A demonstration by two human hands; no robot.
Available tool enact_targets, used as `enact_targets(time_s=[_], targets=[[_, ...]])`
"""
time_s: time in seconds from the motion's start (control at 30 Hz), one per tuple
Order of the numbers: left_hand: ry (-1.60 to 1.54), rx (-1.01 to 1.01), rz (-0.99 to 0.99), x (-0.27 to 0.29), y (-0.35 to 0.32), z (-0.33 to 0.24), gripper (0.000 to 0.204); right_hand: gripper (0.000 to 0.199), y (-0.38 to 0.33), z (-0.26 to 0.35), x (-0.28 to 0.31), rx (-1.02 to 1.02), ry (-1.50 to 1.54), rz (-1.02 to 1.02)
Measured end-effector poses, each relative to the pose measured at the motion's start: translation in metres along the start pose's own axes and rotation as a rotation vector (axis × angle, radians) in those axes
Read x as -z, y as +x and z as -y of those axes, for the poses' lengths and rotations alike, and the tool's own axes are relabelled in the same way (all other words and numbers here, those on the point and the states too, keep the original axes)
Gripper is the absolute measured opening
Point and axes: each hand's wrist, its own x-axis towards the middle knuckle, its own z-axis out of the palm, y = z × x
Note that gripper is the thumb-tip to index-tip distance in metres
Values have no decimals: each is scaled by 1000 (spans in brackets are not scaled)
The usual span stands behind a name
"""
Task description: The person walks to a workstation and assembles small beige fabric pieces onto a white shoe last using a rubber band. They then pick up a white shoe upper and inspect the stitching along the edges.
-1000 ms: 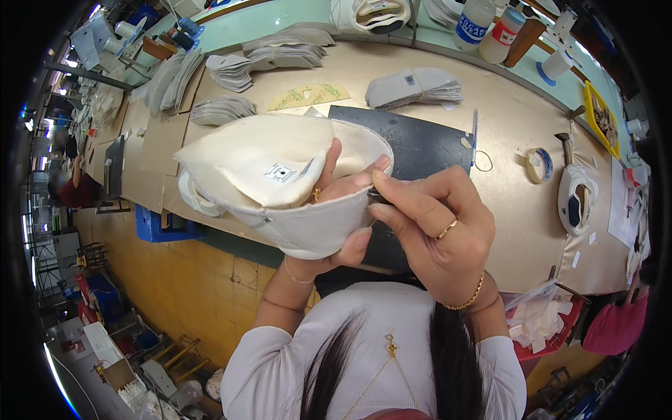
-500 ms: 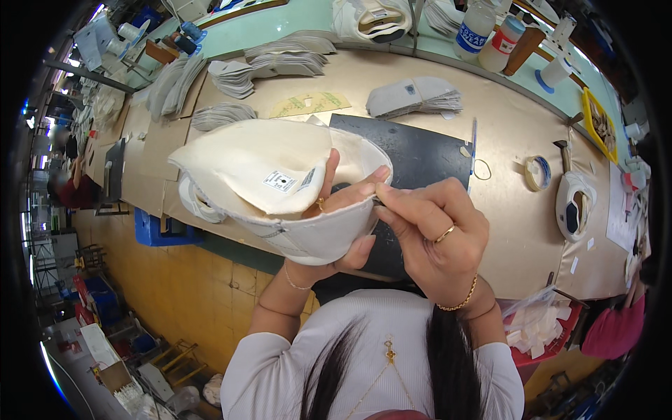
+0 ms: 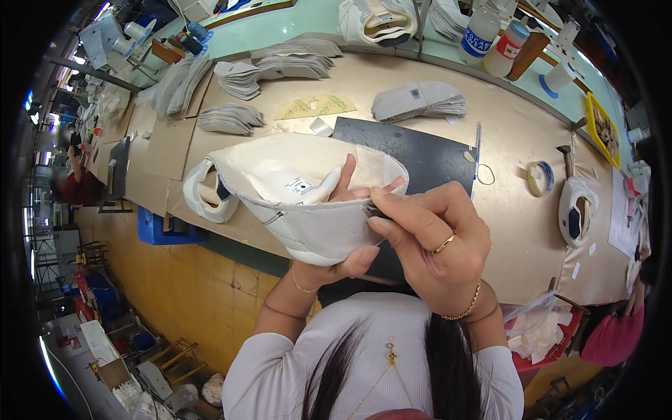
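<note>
A white and pale grey shoe upper (image 3: 308,227) is held up in front of my chest, its cream lining and a small printed label showing inside. My left hand (image 3: 350,260) grips it from below; the thumb presses the outer wall while other fingers come up inside the opening. At the rim's right end, my right hand (image 3: 437,241) is closed in a pinch, index finger and thumb at the edge. Something small and dark shows between those fingertips, too little to name. The remaining right fingers are curled, one with a ring.
Beyond lie a dark cutting mat (image 3: 434,157), stacks of grey cut pieces (image 3: 420,101) and a yellowish template (image 3: 315,106). Another shoe upper (image 3: 210,192) sits at left. On the right are a tape roll (image 3: 540,178), a hammer (image 3: 566,159) and another upper (image 3: 579,210).
The shoe upper has tilted, so its outer side shows more and its inner label less. It has shifted slightly right, uncovering the other upper at left. My right hand keeps its pinch at the rim.
</note>
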Motion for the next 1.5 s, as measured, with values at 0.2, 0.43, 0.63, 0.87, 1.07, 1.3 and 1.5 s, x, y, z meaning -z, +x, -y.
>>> enact_targets(time_s=[0.2, 0.43, 0.63, 0.87, 1.07, 1.3, 1.5], targets=[[-54, 59, -51, -5, 0, -3, 59, 41, 3, -6, 1, 101, -33, -37], [72, -77, 25, 4, 1, 4, 64, 39, 3, -9, 2, 123, -55, -11], [526, -162, 144, 21, -2, 10, 62, 38, 0, -10, 2, 123, -114, -22], [601, -187, 129, 20, -2, 2, 66, 34, -3, 2, 9, 2, -158, 70], [494, -138, 263, 24, 1, 5, 68, 33, -3, -7, 4, 25, -74, 38], [14, -41, 79, 10, -12, 12, 75, 36, 3, -3, 2, 19, 16, 0], [39, -122, 109, 10, -6, 8, 76, 37, 2, 0, 2, -35, 9, 68]])
